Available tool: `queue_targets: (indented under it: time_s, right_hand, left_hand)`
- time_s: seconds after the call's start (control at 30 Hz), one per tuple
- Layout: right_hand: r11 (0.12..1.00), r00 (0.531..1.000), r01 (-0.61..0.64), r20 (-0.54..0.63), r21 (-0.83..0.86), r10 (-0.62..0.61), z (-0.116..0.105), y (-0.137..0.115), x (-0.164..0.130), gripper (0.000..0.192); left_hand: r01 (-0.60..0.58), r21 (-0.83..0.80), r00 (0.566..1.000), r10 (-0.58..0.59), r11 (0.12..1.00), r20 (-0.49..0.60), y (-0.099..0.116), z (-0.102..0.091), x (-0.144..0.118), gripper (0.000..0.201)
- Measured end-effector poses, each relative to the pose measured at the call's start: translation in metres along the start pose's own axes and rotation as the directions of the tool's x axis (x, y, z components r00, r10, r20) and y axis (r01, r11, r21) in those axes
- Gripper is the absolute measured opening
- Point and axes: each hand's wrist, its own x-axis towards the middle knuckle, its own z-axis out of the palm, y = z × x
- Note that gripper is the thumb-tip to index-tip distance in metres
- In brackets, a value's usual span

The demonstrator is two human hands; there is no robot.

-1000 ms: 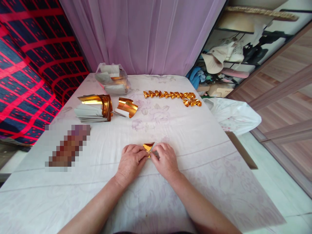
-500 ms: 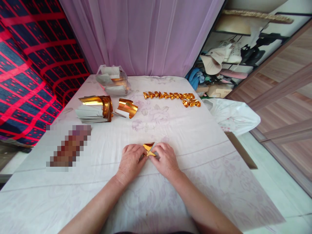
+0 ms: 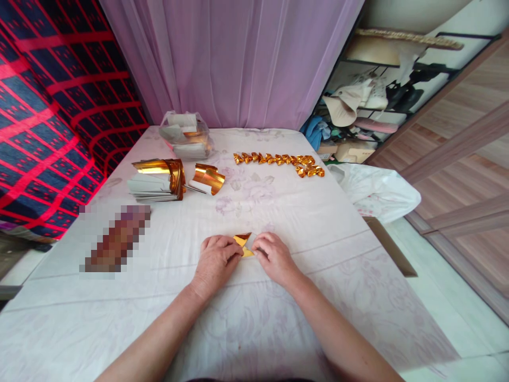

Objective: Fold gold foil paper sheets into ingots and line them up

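A small sheet of gold foil paper [image 3: 242,239], partly folded and with some of its pale back showing, lies on the table in front of me. My left hand [image 3: 217,258] presses on its left side, the fingers closed over it. On the other side, my right hand [image 3: 275,257] pinches the paper's right edge between thumb and fingertips. Both hands rest low on the cloth, and my fingers hide the paper's outer corners.
Folded gold foil pieces [image 3: 278,159] form a row at the back. Toward the left stand a stack of foil sheets [image 3: 157,182], a smaller curled pile [image 3: 209,179] and a clear plastic bag [image 3: 185,135] of sheets. A blurred-out object [image 3: 119,239] lies at left.
My right hand has shifted slightly right, away from my left thumb, uncovering more of the foil paper's pale middle. My left hand stays almost in place. The view has tilted a little.
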Motion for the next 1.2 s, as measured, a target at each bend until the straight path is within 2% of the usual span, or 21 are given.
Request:
queue_targets:
  time_s: [0.17, 0.27, 0.6, 0.77, 0.93, 1.03, 1.2]
  right_hand:
    - [0.994, 0.998, -0.041, -0.059, -0.101, 0.035, 0.009, -0.009, 0.0, 0.011]
    - [0.99, 0.996, -0.06, -0.076, -0.126, 0.051, 0.013, -0.011, 0.0, 0.011]
    - [1.0, 1.0, -0.002, -0.019, 0.009, 0.003, 0.006, 0.005, 0.001, 0.02]
    - [0.998, 0.999, 0.03, -0.046, 0.047, -0.028, -0.005, 0.01, 0.0, 0.022]
    - [0.991, 0.985, -0.039, -0.17, -0.125, 0.017, -0.009, 0.019, -0.006, 0.036]
    - [0.983, 0.991, -0.043, -0.136, -0.177, 0.019, -0.009, 0.021, -0.009, 0.042]
    - [0.991, 0.998, -0.004, -0.061, -0.136, -0.005, -0.012, 0.016, -0.012, 0.044]
  left_hand:
    - [0.037, 0.006, 0.999, -0.037, 0.999, -0.014, 0.003, 0.002, 0.001, 0.01]
    - [0.071, 0.002, 0.997, -0.071, 0.997, 0.0, 0.006, 0.001, 0.003, 0.006]
    - [0.085, -0.044, 0.996, -0.084, 0.995, 0.031, 0.004, 0.001, 0.003, 0.019]
    - [0.046, 0.005, 0.998, -0.046, 0.999, 0.047, 0.005, -0.002, 0.002, 0.019]
    - [-0.013, 0.064, 0.997, 0.008, 0.998, 0.082, 0.005, -0.009, 0.005, 0.019]
    - [-0.047, 0.068, 0.993, 0.039, 0.997, 0.112, 0.003, -0.013, 0.01, 0.022]
    - [-0.109, 0.108, 0.985, 0.093, 0.988, 0.143, 0.001, -0.015, 0.02, 0.026]
